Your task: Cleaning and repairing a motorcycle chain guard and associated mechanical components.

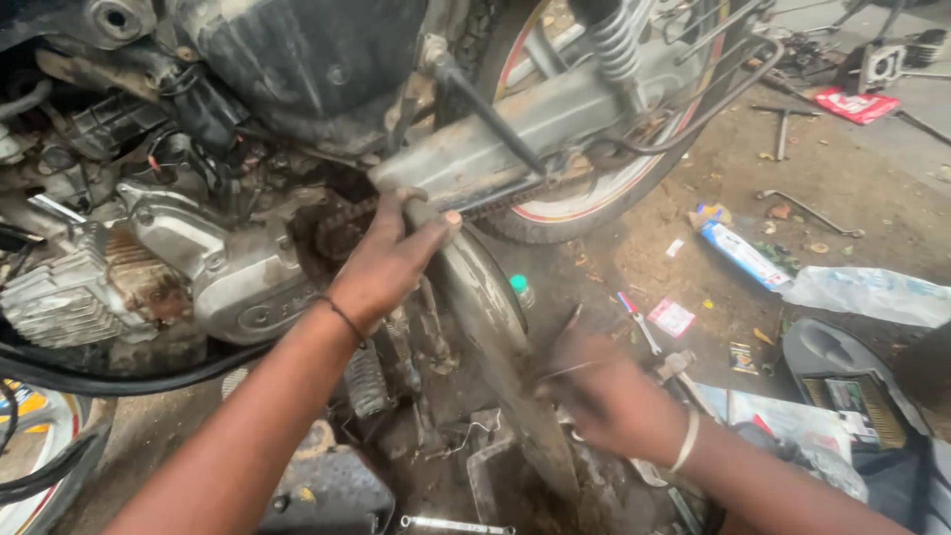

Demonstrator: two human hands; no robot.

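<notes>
Hands work at a motorcycle's chain cover (490, 317) at frame centre: left hand (381, 263) clenched on its upper end beside the engine (188, 267), right hand (604, 396) blurred at the lower edge, grip unclear. Best to steady the top firmly while easing the bottom, clear of the chain (342, 233).

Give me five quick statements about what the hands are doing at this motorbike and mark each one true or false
1. The left hand grips the top end of the curved metal chain cover. True.
2. The right hand is sharp and lying flat on the ground. False: it is blurred and sits low beside the cover, off the ground.
3. The drive chain is exposed beside the left hand. True.
4. The rear wheel is missing from the motorbike. False: the wheel shows behind the cover, its rim edged in red.
5. A pale band sits on the right wrist. True.
</notes>
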